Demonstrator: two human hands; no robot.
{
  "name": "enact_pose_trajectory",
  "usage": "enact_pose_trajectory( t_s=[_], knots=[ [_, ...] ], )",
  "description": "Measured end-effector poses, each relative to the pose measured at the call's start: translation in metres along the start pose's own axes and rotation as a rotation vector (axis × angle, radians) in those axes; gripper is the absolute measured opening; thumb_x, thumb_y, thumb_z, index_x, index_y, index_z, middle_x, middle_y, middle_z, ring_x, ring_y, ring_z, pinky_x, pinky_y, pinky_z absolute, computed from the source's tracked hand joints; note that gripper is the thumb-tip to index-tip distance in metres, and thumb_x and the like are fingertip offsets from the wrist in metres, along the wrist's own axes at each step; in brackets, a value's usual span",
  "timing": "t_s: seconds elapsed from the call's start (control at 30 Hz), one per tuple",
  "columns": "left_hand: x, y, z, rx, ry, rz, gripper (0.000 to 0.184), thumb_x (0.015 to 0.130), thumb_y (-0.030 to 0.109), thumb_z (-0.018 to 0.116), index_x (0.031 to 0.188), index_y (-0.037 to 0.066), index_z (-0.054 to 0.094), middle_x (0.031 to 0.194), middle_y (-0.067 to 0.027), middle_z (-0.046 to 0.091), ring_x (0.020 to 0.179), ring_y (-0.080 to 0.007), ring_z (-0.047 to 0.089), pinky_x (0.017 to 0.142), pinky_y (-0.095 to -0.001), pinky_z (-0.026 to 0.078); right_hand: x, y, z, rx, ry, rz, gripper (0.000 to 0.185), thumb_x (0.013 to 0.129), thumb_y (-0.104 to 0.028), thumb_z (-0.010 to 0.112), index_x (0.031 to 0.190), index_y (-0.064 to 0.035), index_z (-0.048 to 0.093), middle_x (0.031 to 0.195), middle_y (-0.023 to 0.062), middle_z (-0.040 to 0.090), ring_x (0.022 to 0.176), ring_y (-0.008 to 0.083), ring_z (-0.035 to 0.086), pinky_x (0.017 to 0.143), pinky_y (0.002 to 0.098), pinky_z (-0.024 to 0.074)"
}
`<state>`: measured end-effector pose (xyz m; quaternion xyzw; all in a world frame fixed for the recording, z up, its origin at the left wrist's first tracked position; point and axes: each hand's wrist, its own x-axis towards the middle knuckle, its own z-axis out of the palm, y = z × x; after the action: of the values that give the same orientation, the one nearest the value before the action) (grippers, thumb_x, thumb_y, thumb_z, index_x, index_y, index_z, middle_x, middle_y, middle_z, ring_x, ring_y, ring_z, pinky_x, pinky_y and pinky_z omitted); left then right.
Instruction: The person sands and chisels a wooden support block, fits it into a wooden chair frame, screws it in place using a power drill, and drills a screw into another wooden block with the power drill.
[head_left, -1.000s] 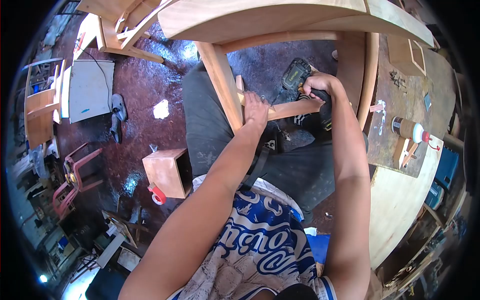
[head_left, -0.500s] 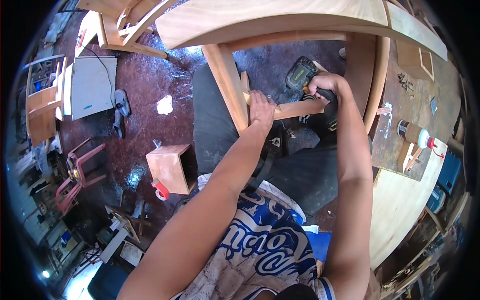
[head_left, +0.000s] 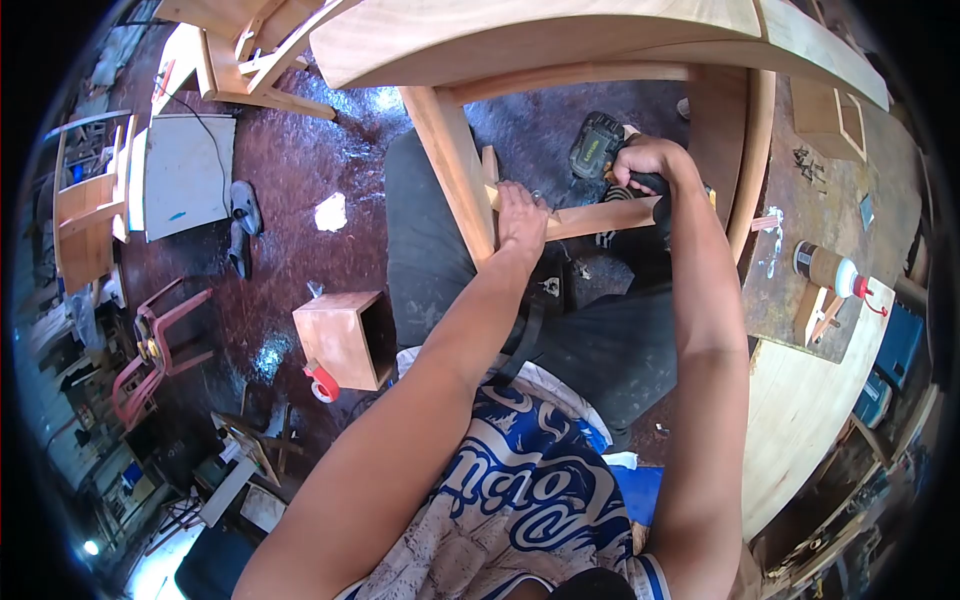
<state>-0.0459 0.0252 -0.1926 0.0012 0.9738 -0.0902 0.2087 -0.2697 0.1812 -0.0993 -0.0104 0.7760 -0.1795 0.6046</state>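
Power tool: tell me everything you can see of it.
The power tool looks like dark plastic, with a boxy end bearing yellowish lettering. The right grip is closed around its black handle, holding it with that end pointing up-left in the picture, beyond the wooden rail. The right forearm hides much of its body; whether its tip touches anything is hidden.

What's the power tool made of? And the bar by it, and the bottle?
Power tool: likely hard plastic, dark and matte, with rounded corners. Bar: looks like bare wood, tan with no gloss showing. Bottle: probably plastic, smooth and solid white near its red cap.
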Motion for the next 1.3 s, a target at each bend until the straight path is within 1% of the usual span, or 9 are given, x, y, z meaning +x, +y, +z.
enact_pose_trajectory(
  t_s=[0.4, 0.47, 0.53, 0.6, 0.9, 0.97, 1.07, 1.13, 1.3],
  knots=[
    [0.000, 0.000, -0.006, -0.009, -0.016, 0.004, 0.037, 0.096, 0.020, 0.055, 0.129, 0.011, 0.068, 0.144, -0.0269, 0.057, 0.137, -0.0464, 0.048, 0.118, -0.0609, 0.024, 0.002, 0.000, 0.001, 0.057, 0.027, -0.034, 0.014, 0.068, -0.008, 0.072, 0.081, -0.0012, 0.072, 0.064, 0.0093, 0.062, 0.050, 0.0209, 0.058, 0.045, 0.0368, 0.0459],
    [0.000, 0.000, -0.006, -0.009, -0.021, -0.003, 0.037, 0.096, 0.020, 0.055, 0.129, 0.011, 0.068, 0.145, -0.0267, 0.057, 0.137, -0.0463, 0.048, 0.119, -0.0610, 0.024, 0.002, -0.003, -0.001, 0.067, -0.030, -0.018, 0.014, 0.067, -0.008, 0.072, 0.080, -0.0016, 0.072, 0.064, 0.0100, 0.063, 0.050, 0.0209, 0.059, 0.045, 0.0369, 0.0460],
    [-0.001, 0.000, -0.009, 0.022, -0.072, 0.009, 0.039, 0.103, 0.023, 0.047, 0.135, 0.013, 0.067, 0.146, -0.0266, 0.055, 0.139, -0.0474, 0.045, 0.118, -0.0643, 0.021, -0.002, -0.008, -0.003, 0.056, -0.047, -0.015, 0.010, 0.069, -0.006, 0.070, 0.078, -0.0019, 0.071, 0.063, 0.0086, 0.062, 0.049, 0.0188, 0.057, 0.044, 0.0353, 0.0459],
    [-0.002, 0.001, -0.005, 0.020, -0.060, 0.008, 0.039, 0.103, 0.023, 0.047, 0.135, 0.013, 0.067, 0.146, -0.0264, 0.056, 0.139, -0.0470, 0.045, 0.118, -0.0641, 0.022, 0.001, -0.009, -0.003, 0.043, -0.067, -0.011, 0.006, 0.070, -0.004, 0.069, 0.075, -0.0022, 0.069, 0.061, 0.0072, 0.060, 0.049, 0.0167, 0.056, 0.044, 0.0338, 0.0458],
    [-0.002, 0.001, -0.003, 0.012, -0.037, 0.000, 0.038, 0.102, 0.023, 0.048, 0.133, 0.014, 0.069, 0.143, -0.0257, 0.058, 0.138, -0.0454, 0.047, 0.118, -0.0610, 0.023, 0.041, -0.009, -0.018, -0.081, -0.184, -0.014, 0.010, 0.071, -0.003, 0.069, 0.080, 0.0007, 0.071, 0.063, 0.0099, 0.062, 0.049, 0.0199, 0.057, 0.045, 0.0362, 0.0486],
    [-0.003, 0.002, -0.001, 0.014, -0.029, -0.001, 0.038, 0.102, 0.024, 0.049, 0.132, 0.014, 0.069, 0.143, -0.0256, 0.058, 0.137, -0.0453, 0.047, 0.118, -0.0606, 0.023, 0.054, -0.008, -0.021, -0.129, -0.288, -0.009, 0.014, 0.069, -0.007, 0.072, 0.083, -0.0043, 0.071, 0.065, 0.0094, 0.062, 0.051, 0.0221, 0.058, 0.047, 0.0382, 0.0475],
    [-0.003, 0.002, 0.002, 0.012, 0.011, -0.004, 0.037, 0.101, 0.023, 0.049, 0.131, 0.014, 0.070, 0.142, -0.0257, 0.059, 0.137, -0.0458, 0.047, 0.118, -0.0601, 0.023, 0.067, -0.007, -0.026, -0.135, -0.356, -0.004, 0.014, 0.069, -0.006, 0.071, 0.083, -0.0049, 0.071, 0.063, 0.0085, 0.060, 0.049, 0.0222, 0.057, 0.046, 0.0379, 0.0464],
    [-0.004, 0.002, 0.000, -0.037, -0.012, 0.002, 0.036, 0.096, 0.020, 0.056, 0.128, 0.010, 0.067, 0.142, -0.0264, 0.058, 0.137, -0.0451, 0.047, 0.119, -0.0583, 0.026, 0.072, -0.008, -0.028, -0.176, -0.362, -0.043, 0.015, 0.069, -0.005, 0.071, 0.084, -0.0050, 0.071, 0.063, 0.0080, 0.060, 0.049, 0.0218, 0.056, 0.046, 0.0379, 0.0462],
    [-0.006, 0.003, 0.002, -0.017, 0.009, 0.006, 0.036, 0.095, 0.020, 0.056, 0.128, 0.010, 0.067, 0.141, -0.0264, 0.058, 0.136, -0.0451, 0.047, 0.119, -0.0585, 0.026, 0.062, -0.014, -0.025, -0.223, -0.325, -0.030, 0.018, 0.067, -0.002, 0.071, 0.085, -0.0047, 0.072, 0.062, 0.0076, 0.060, 0.049, 0.0207, 0.057, 0.045, 0.0379, 0.0459]
  ],
)
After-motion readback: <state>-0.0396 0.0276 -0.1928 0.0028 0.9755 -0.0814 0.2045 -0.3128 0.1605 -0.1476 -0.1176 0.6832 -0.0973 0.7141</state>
